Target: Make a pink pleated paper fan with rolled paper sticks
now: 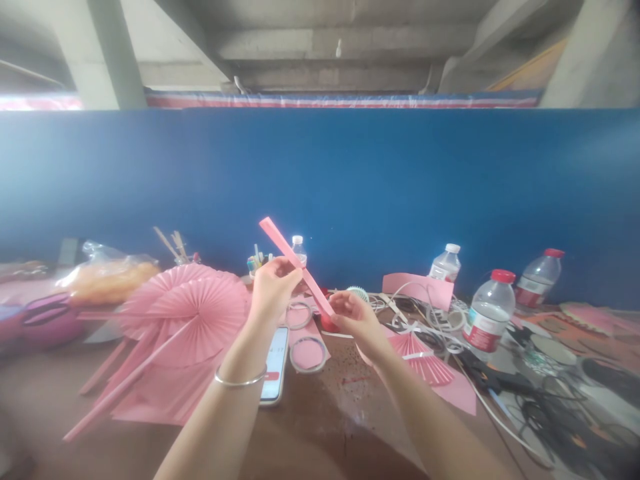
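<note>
A folded pink paper strip (286, 248) slants up to the left in front of the blue wall. My left hand (273, 288), with a silver bangle on its wrist, pinches the strip near its middle. My right hand (356, 319) grips its lower end. Both hands are raised above the brown table (320, 427). Below them lie a phone (275, 367) and two rings of tape (307, 353).
Round pink paper fans (193, 310) on sticks lie at the left, beside a plastic bag (107, 273). A small pleated fan (423, 360), pink sheets, cables and scissors crowd the right. Three water bottles (487, 310) stand at the right, one more behind my hands.
</note>
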